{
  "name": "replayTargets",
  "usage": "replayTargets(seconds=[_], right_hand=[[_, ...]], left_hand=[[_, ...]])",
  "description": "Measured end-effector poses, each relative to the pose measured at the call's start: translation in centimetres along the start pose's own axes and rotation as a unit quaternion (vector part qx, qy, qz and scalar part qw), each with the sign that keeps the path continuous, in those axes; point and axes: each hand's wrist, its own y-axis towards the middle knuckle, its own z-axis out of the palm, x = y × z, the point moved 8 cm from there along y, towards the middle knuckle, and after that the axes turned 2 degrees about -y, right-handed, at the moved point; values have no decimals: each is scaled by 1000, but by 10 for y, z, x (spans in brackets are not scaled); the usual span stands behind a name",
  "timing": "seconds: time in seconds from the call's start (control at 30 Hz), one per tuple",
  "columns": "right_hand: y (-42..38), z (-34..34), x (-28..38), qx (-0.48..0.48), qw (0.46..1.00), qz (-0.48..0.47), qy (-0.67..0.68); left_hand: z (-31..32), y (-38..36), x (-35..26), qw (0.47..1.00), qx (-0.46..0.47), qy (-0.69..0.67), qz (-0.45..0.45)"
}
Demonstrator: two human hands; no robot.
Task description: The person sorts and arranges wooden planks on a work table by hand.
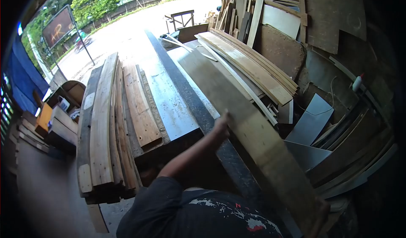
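A long, wide wooden board (258,140) runs from the upper middle down to the lower right. My left hand (222,123) is at its left edge, partway along, with fingers wrapped on that edge. Near the board's lower end, in shadow, my right hand (322,210) is at the right edge; its fingers are dim and hard to make out. Beneath and to the left of the board lies a long dark beam (186,96), with a pale, whitish panel (169,98) beside it.
Stacked planks (101,123) stand at the left. More long planks (249,68) lie beyond the board on the right. Sheets and offcuts (313,115) lean along the right wall. A framed sign (58,28) stands outside at the upper left.
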Motion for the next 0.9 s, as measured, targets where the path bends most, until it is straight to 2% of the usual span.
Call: replayTargets(seconds=[0.03, 0.1, 0.2, 0.27, 0.33, 0.4, 0.5, 0.6, 0.7, 0.73, 0.83, 0.9], right_hand=[[-2, 13, -29, 50, 997, 45, -25], [-3, 31, -58, 88, 992, 81, -49], [-1, 58, -59, 102, 989, 81, -64], [-2, 70, -60, 101, 990, 71, -67], [0, 80, -55, 102, 990, 66, -67], [2, 87, -51, 102, 990, 62, -69], [1, 94, -49, 108, 990, 59, -72], [2, 94, -51, 110, 989, 62, -74], [-9, 102, -51, 114, 988, 69, -82], [-11, 104, -49, 116, 987, 71, -86], [-16, 106, -53, 117, 986, 76, -93], [-18, 105, -54, 119, 985, 76, -95]], left_hand=[[-3, -3, 40, 999, -6, 7, -36], [-23, -2, 110, 987, -77, 69, -124], [-47, -6, 155, 940, -105, 239, -217], [-43, -7, 151, 892, 35, 406, -194], [-38, -23, 134, 799, 105, 558, -198], [-19, -35, 105, 678, 102, 695, -219], [13, -9, 94, 496, 108, 857, -86], [51, 6, 110, 500, 164, 837, 149], [52, 23, 130, 450, 170, 856, 188], [43, 31, 136, 454, 186, 862, 130], [31, 31, 132, 397, 187, 889, 134], [23, 33, 131, 407, 194, 878, 161]])
